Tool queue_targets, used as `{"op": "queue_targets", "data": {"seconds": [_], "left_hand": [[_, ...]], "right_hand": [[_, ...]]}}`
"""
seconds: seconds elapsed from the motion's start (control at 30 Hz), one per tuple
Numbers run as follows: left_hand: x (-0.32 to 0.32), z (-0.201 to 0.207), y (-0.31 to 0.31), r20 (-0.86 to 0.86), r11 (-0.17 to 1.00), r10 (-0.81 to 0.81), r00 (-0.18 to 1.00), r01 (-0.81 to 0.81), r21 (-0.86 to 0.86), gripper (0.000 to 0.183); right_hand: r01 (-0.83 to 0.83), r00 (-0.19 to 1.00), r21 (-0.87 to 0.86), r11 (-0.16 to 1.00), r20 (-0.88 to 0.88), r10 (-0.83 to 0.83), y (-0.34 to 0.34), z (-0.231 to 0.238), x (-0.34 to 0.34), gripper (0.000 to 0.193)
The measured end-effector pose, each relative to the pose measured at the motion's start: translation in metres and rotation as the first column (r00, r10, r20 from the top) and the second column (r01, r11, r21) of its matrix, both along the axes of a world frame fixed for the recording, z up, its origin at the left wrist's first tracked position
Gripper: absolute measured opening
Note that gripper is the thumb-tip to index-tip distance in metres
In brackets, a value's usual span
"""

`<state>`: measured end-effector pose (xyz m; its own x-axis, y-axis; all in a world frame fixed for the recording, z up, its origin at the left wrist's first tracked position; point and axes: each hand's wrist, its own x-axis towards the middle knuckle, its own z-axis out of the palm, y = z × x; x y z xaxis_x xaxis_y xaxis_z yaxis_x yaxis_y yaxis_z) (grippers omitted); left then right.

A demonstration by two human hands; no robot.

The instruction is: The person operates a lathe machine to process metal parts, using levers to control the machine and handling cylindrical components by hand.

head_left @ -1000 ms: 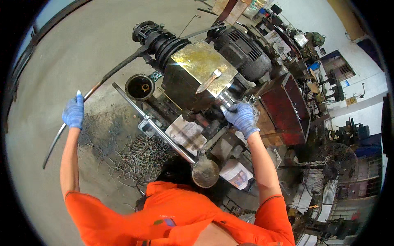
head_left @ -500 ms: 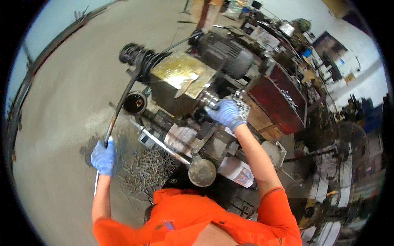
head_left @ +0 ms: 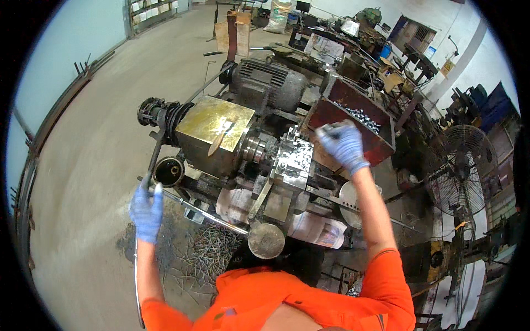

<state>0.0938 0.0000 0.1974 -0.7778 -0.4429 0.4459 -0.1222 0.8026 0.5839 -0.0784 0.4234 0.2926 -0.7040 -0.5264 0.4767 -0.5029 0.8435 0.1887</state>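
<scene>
My left hand [head_left: 146, 212], in a blue glove, is closed around the lower end of a dark lever [head_left: 157, 146] at the machine's left side. A thin silvery rod [head_left: 137, 276] shows below that hand; whether the hand also holds it is unclear. My right hand [head_left: 345, 146], gloved too, is raised with curled fingers between the machine and a red metal box [head_left: 326, 114]. Anything in its fingertips is too small to make out. To its left are the machine's shiny spindle [head_left: 254, 149] and a metal fixture block [head_left: 295, 160] sprinkled with bright chips.
Small metal pieces [head_left: 361, 117] lie in the red box. An electric motor [head_left: 268, 83] stands behind the brass-coloured machine cover [head_left: 215, 121]. A silver handle [head_left: 215, 217] with a round end [head_left: 266, 240] points toward me. Many rods [head_left: 212, 248] lie on the floor; a fan [head_left: 461, 160] stands right.
My right hand has left the spindle area and moved right, toward the red box. My left hand is nearer the machine, still at the lever. The whole view has shifted.
</scene>
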Motion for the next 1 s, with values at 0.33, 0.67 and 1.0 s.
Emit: {"op": "queue_targets", "data": {"seconds": [0.33, 0.67, 1.0], "left_hand": [[-0.109, 0.011, 0.081, -0.069, 0.879, -0.326, 0.943, 0.275, -0.389, 0.047], [-0.074, 0.019, 0.066, -0.002, 0.823, -0.373, 0.928, 0.330, -0.462, 0.030], [-0.073, 0.028, 0.145, -0.123, 0.797, -0.602, 0.789, 0.584, -0.151, 0.025]], "right_hand": [[0.171, 0.981, -0.356, 0.919, -0.028, -0.193, 0.052, -0.031, 0.070, 0.044], [0.411, 0.905, -0.468, 0.782, 0.315, -0.287, 0.102, -0.126, 0.169, 0.033], [0.316, 0.941, -0.595, 0.739, 0.294, -0.166, 0.097, -0.110, 0.195, 0.031]]}}
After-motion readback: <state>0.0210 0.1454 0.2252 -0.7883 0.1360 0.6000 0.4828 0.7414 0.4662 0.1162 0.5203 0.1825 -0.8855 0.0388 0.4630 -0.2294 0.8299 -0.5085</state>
